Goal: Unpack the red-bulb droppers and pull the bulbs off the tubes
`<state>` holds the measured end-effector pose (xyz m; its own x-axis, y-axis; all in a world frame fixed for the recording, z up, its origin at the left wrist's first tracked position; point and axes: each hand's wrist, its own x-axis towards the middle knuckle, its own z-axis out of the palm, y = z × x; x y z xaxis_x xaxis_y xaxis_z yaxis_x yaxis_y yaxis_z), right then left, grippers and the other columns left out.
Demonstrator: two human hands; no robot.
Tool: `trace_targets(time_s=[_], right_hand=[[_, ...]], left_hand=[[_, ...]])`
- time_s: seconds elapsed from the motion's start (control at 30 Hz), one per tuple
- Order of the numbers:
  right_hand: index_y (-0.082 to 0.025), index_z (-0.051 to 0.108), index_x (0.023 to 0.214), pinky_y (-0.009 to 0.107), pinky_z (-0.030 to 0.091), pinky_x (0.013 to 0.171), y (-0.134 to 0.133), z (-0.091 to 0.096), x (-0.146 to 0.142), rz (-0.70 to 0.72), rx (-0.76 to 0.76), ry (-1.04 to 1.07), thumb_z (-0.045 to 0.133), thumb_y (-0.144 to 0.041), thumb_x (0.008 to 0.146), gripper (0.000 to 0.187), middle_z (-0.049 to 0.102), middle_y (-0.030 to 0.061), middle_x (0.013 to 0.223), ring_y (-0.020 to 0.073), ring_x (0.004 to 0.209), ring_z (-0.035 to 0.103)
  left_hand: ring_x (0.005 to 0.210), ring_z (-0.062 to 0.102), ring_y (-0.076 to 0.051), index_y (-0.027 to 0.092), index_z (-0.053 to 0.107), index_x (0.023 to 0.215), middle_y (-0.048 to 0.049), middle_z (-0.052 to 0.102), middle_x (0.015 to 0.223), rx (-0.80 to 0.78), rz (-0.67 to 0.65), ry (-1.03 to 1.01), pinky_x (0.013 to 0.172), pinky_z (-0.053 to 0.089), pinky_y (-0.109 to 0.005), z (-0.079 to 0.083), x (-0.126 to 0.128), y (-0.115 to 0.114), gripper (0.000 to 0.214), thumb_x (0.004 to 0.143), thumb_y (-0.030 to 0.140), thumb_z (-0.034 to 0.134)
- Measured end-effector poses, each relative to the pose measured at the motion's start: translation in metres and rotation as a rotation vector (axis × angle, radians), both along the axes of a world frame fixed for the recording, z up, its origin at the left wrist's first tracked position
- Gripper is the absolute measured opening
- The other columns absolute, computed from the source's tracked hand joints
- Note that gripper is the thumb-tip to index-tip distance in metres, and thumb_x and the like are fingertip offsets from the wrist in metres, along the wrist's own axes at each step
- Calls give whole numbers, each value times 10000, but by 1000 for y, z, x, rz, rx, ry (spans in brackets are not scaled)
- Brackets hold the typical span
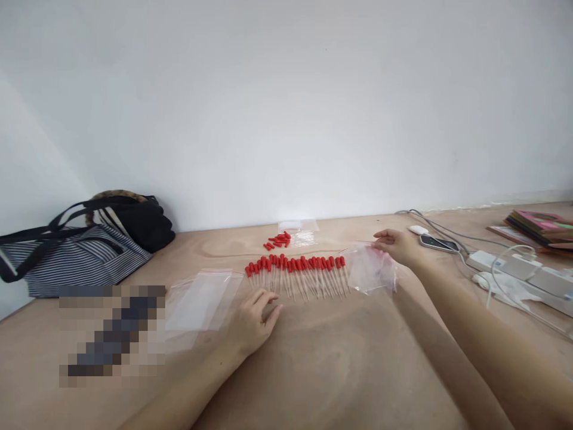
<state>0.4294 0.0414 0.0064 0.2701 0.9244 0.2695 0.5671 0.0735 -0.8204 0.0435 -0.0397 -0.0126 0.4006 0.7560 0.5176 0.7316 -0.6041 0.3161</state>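
A row of glass droppers with red rubber bulbs [308, 275] lies side by side on the wooden table, bulbs toward the wall. My left hand [257, 319] rests at the near left end of the row, fingers loosely bent, thumb apart, nothing in it. At the right end of the row my right hand [396, 245] pinches the upper edge of a clear zip-lock bag [369, 272], which lies partly over the table. Behind the row, several loose red rubber bulbs [280, 240] lie next to a clear bag of thin glass tubes [305, 234].
More flat clear bags [197, 304] lie left of my left hand, beside a pixelated dark object [120, 328]. A striped bag [89, 257] stands far left. On the right are power strips [505, 266], cables, a small black device [439, 243] and stacked colourful items [537, 224].
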Motion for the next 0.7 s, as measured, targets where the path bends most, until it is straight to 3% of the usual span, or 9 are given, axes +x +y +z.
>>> trace_targets(time_s=[0.07, 0.17, 0.27, 0.4, 0.53, 0.6, 0.7], right_hand=[[-174, 572, 959, 306, 442, 742, 7, -2, 4, -122, -8, -49, 668, -318, 597, 402, 635, 72, 938, 178, 819, 591], [-144, 557, 1003, 431, 376, 830, 3, -10, 10, -367, -70, -100, 603, -368, 647, 424, 568, 163, 1076, 292, 1017, 508], [-112, 594, 880, 490, 372, 755, -9, -20, 21, -507, -201, -96, 594, -457, 623, 430, 575, 239, 974, 388, 991, 493], [-176, 590, 609, 388, 407, 567, -19, -26, 29, -444, -397, -22, 668, -490, 526, 335, 602, 149, 646, 311, 697, 578], [-192, 547, 479, 346, 388, 502, -14, -31, 25, -373, -499, 40, 692, -420, 521, 273, 585, 112, 543, 240, 554, 553], [-194, 547, 469, 331, 389, 499, -11, -35, 24, -354, -486, 44, 668, -390, 557, 247, 588, 102, 532, 217, 529, 547], [-189, 547, 477, 319, 380, 479, -11, -42, 27, -386, -305, -85, 614, -379, 599, 236, 557, 85, 467, 205, 482, 533]], left_hand=[[757, 576, -170, 190, 558, 827, -34, 580, 777, -10, -10, -3, 692, 456, -284, -1, -1, -3, 129, 809, 275, 462], [767, 572, -176, 196, 564, 813, -31, 585, 785, -65, 1, -6, 691, 460, -297, 0, -3, -6, 125, 801, 277, 469], [752, 565, -170, 194, 569, 807, -33, 585, 788, -129, -21, 16, 680, 457, -297, 1, -4, -9, 128, 802, 262, 460], [731, 559, -165, 193, 579, 807, -34, 586, 775, -163, -30, 40, 677, 453, -294, 2, -3, -10, 138, 803, 252, 454], [723, 562, -163, 196, 583, 797, -31, 588, 769, -175, -33, 58, 672, 454, -289, 1, -3, -9, 150, 808, 258, 447], [727, 563, -164, 192, 582, 797, -32, 588, 775, -178, -35, 66, 676, 453, -292, 1, -3, -9, 150, 808, 253, 446], [749, 561, -172, 188, 585, 793, -37, 593, 782, -180, -40, 73, 684, 450, -298, 3, -3, -9, 152, 809, 248, 446]])
